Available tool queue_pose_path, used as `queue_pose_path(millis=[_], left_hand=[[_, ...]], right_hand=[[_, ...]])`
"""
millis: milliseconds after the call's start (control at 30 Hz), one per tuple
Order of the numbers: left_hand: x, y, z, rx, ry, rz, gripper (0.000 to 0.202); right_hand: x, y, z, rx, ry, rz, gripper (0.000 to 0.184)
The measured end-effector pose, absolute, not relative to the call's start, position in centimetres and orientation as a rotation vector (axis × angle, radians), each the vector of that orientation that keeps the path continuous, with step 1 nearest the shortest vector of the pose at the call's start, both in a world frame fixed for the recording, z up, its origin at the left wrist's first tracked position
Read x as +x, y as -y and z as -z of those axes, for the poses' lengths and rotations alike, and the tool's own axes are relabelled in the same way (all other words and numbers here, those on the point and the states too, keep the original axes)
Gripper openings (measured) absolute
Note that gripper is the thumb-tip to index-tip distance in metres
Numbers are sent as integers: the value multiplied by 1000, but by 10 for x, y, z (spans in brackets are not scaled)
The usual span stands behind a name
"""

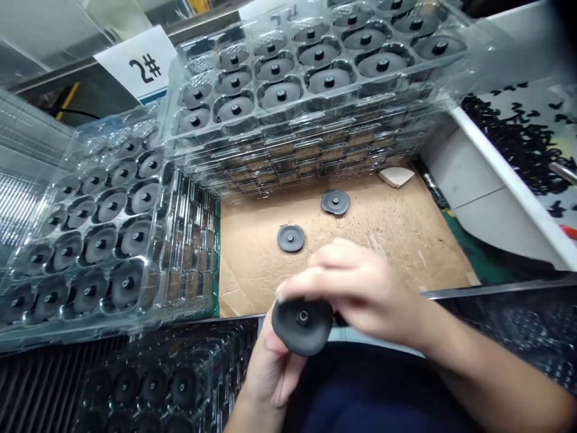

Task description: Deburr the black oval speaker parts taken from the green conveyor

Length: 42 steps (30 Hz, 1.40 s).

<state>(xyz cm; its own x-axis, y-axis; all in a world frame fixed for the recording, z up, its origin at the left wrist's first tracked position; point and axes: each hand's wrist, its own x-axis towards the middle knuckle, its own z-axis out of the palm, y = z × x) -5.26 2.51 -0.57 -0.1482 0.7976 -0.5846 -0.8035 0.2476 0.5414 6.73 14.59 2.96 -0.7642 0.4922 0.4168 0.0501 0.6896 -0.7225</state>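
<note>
Black, matte, saucer-shaped disc with a raised centre hub [304, 337]: two-handed hold

Position: near side, above the near edge of the flat brown cardboard sheet [252, 270], dished face up and tipped toward the near side.

Left hand [270, 373]: fingers curled beneath the disc, thumb along its left rim; closed on it. Right hand [356, 279]: fingers bent across the far rim, apparently in contact; blurred, so cannot tell whether they pinch or merely rest.

Technique (judgement): let the left hand bear the weight while the right works lightly along the rim; even pressure, since the thin edge may flex. Leaving the hub uncovered keeps it open to view.

Surroundings: two similar grey discs, the nearer [291, 243] and the farther [336, 198], lie on the sheet, well apart from the stacked clear plastic trays at left [184, 240] and far side [311, 156]. Elbow room looks adequate; a low wrist could brush the nearer disc.
</note>
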Motion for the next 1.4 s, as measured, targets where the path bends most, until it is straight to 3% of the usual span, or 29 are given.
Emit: queue_pose_path(millis=[133, 300, 467, 633, 767, 867, 1000, 1200, 1300, 1400], left_hand=[[-62, -21, 2, -21, -815, -1394, 55], [-64, -20, 7, -34, -750, -1373, 53], [-58, -25, 8, 22, -786, -1344, 55], [-58, -21, 15, 57, -915, -1321, 57], [-64, -13, 25, 29, -984, -1368, 58], [-64, -15, 25, 30, -1049, -1411, 63], [-62, -25, 18, 65, -1060, -1541, 62], [-58, -34, 7, 131, -944, -1630, 49], [-52, -35, 4, 148, -912, -1647, 50], [-48, -32, 4, 110, -941, -1606, 54]], right_hand=[[82, -138, 16, -926, 2171, -1099, 25], [103, -115, 64, -931, 2300, -1204, 21], [100, -126, 12, -995, 2189, -1075, 24], [76, -127, -39, -492, 2300, -879, 27], [67, -128, -31, -685, 2542, -903, 30], [60, -119, -23, -603, 2383, -869, 29], [60, -94, -23, -798, 2175, -792, 27], [87, -103, -7, -944, 1738, -1515, 17], [89, -112, -8, -1083, 1580, -1394, 22], [76, -107, -24, -949, 1825, -1092, 28]])
